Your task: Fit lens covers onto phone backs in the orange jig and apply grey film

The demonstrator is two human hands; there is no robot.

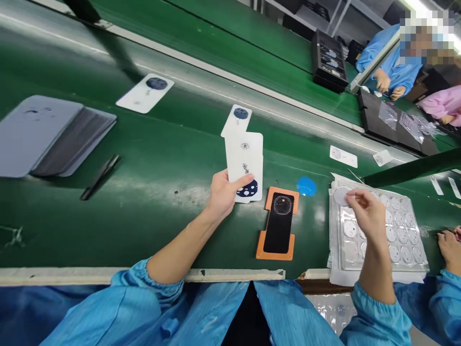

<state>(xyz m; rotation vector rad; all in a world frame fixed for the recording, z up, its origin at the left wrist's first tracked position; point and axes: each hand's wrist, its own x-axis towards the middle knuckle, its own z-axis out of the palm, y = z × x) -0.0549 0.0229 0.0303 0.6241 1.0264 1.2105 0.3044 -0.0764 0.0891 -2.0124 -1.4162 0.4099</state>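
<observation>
My left hand (220, 194) grips white phone-shaped panels (245, 156), the thumb pressed on the top one near its dark round patch. At least one more panel shows beneath it. My right hand (370, 214) pinches a round whitish disc (341, 196) by its edge, above the left part of a clear plastic tray (351, 251). Round pieces sit in the pockets of that tray. Between my hands lies an orange fixture (275, 253) with a black phone-shaped plate (278, 228) in it. A blue round film (306, 186) rests just beyond the fixture.
Further white panels (146, 98) lie on the green bench (162, 144). At left are a stack of grey sheets (39, 129) and a black pen-like tool (100, 178). A green post (406, 170) crosses at right, near a co-worker's hand (450, 247). Other people work beyond.
</observation>
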